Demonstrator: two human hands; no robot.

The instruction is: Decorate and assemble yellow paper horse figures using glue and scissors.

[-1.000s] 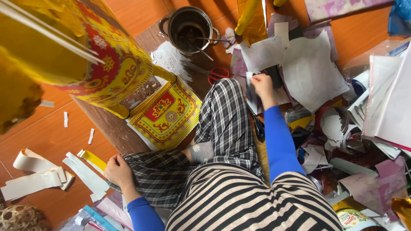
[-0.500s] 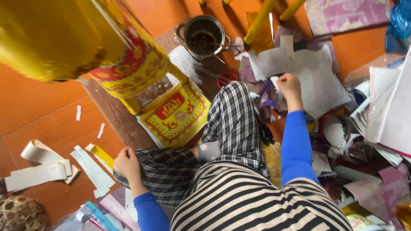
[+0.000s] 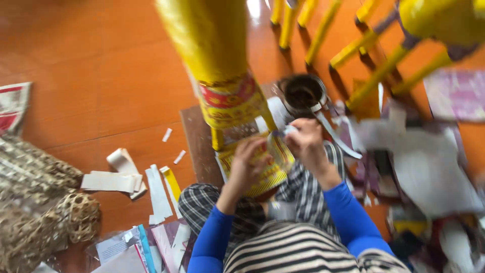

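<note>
A yellow printed sheet (image 3: 262, 169) with red ornamental borders lies on the person's lap under both hands. Above it hangs a yellow wrapped cylinder (image 3: 222, 76) with a red-and-gold label band (image 3: 230, 101). At bottom left lie what seem to be clear plastic packets (image 3: 121, 250), blurred.

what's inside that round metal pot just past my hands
The metal pot looks dark inside, perhaps with a dark residue or liquid; blur keeps me from telling which. A white paper strip trails from near its rim. The right hand covers its near edge.
</note>
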